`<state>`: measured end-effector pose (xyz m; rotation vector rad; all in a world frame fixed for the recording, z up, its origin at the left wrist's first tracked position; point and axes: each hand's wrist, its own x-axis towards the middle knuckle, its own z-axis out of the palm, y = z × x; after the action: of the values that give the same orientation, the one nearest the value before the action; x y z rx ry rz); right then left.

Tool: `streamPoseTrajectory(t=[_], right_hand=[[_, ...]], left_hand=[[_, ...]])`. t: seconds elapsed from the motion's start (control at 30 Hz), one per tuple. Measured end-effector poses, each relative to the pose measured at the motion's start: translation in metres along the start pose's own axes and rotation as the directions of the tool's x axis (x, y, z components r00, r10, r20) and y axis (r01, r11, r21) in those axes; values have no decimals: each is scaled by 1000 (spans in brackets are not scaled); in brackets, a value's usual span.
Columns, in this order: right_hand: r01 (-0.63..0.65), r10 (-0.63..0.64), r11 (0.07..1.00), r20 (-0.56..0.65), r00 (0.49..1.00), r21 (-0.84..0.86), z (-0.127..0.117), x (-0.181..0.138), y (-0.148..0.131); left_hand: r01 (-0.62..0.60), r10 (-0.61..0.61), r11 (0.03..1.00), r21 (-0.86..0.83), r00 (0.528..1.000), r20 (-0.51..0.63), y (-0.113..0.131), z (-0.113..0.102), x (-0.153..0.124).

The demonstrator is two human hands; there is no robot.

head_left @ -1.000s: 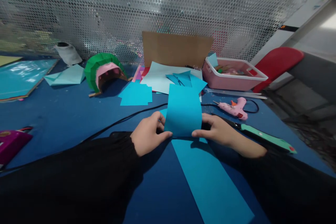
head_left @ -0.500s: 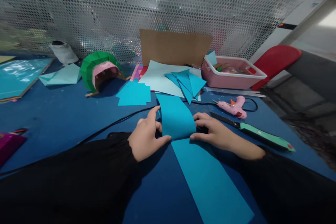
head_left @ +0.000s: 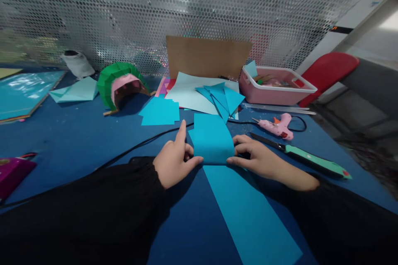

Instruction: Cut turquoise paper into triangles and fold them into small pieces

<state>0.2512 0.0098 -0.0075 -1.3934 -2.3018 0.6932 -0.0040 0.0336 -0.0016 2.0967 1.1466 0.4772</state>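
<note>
A long blue paper strip [head_left: 251,211] lies slantwise on the table, its far end folded over into a curved flap [head_left: 213,138]. My left hand [head_left: 177,159] grips the flap's left edge between thumb and curled fingers, the index finger pointing up and away. At the right edge, my right hand [head_left: 256,155] pinches the paper with thumb below and fingers bent above. Behind the flap lie folded blue triangles [head_left: 222,97] on pale sheets [head_left: 186,87]. Left of them sits a stack of blue paper squares [head_left: 160,112].
Right of my right hand are a green-handled utility knife [head_left: 314,159] and a pink glue gun [head_left: 276,126]. A black cord [head_left: 133,149] crosses the blue table. Farther back stand a green paper arch [head_left: 120,76], a brown cardboard sheet [head_left: 208,56] and a pink basket [head_left: 276,93].
The folded flap has straightened and lined up more evenly between my hands. My left index finger has lifted off its left edge and now points upward.
</note>
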Motion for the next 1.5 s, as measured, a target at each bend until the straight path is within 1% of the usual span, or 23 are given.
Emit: streamPoseTrajectory(t=[0.13, 0.27, 0.37, 0.6, 0.83, 0.97, 1.2, 1.33, 1.5], right_hand=[[-27, 27, 1000, -28, 999, -7, 2, 0, 0], [-77, 76, 997, -67, 995, -15, 6, -2, 1], [-93, 92, 995, -71, 993, -19, 7, -2, 1], [-108, 107, 994, -63, 992, -29, 6, -1, 1], [-136, 135, 990, -52, 990, -31, 2, 0, 0], [-136, 134, 990, -51, 990, -35, 3, 0, -1], [-106, 102, 992, -63, 993, -66, 5, -1, -3], [-83, 77, 993, -78, 994, -86, 5, -1, -3], [-39, 20, 990, -138, 990, -135, 4, -3, -1]], left_hand=[[-11, 11, 1000, 26, 1000, -12, 0, 1, 0], [10, -10, 1000, 14, 1000, 12, 1, 1, 1], [23, -23, 1000, 10, 999, 25, 3, 0, 2], [38, -41, 991, 131, 999, 16, 6, -1, 3], [60, -60, 997, 50, 998, 0, 5, 0, 5], [70, -71, 996, 61, 997, 11, 4, 0, 5], [-2, 9, 976, 216, 999, -31, 9, 2, 3], [-10, 15, 973, 233, 1000, -21, 9, 2, 3], [6, 9, 930, 368, 999, -38, 8, 1, 2]])
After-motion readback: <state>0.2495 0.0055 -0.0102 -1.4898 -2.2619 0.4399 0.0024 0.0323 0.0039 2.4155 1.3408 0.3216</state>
